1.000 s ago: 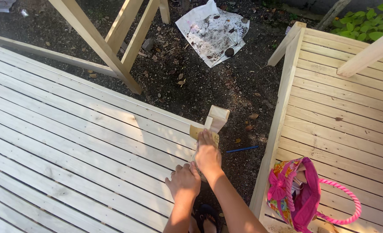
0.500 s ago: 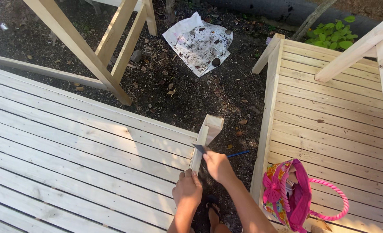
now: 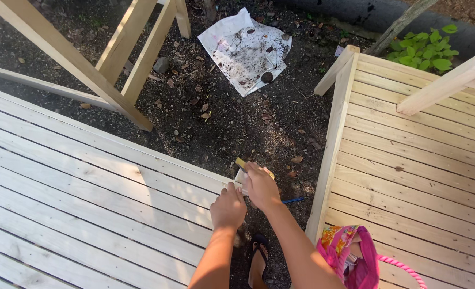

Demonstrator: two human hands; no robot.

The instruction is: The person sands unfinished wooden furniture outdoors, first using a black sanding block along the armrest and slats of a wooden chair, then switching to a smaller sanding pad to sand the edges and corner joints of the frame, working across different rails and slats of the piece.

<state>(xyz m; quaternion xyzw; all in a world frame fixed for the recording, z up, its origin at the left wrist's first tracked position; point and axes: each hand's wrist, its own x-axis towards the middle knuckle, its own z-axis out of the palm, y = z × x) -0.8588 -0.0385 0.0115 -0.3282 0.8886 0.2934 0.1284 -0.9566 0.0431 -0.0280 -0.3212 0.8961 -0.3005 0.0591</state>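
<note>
On the left lies a big slatted wood panel (image 3: 77, 203), pale and flat, with thin gaps between the boards. Behind it, slanted wooden posts (image 3: 71, 64) stand in the dark dirt.

The person's left hand (image 3: 228, 206) rests at the panel's right corner. Its fingers are curled down over the edge, so it looks closed on the wood, though how tight the grip is cannot be told.

Just beside it, the right hand (image 3: 260, 186) is wrapped around a small wooden block (image 3: 246, 168). The block pokes out above the fingers, right at the corner of the panel. A bit of yellowish wood shows at its top. The block looks light, hard and stiff, with rough sawn faces that will not slip. It is best held around its middle, with fingers on the flat sides, away from sharp corners and splinters.

A thin blue stick (image 3: 292, 200), maybe a pencil, lies on the ground near that hand. Farther back sits a dirty white sheet (image 3: 245, 51).

On the right is another slatted panel (image 3: 419, 160), with a pink flowery bag (image 3: 350, 257) on it.
</note>
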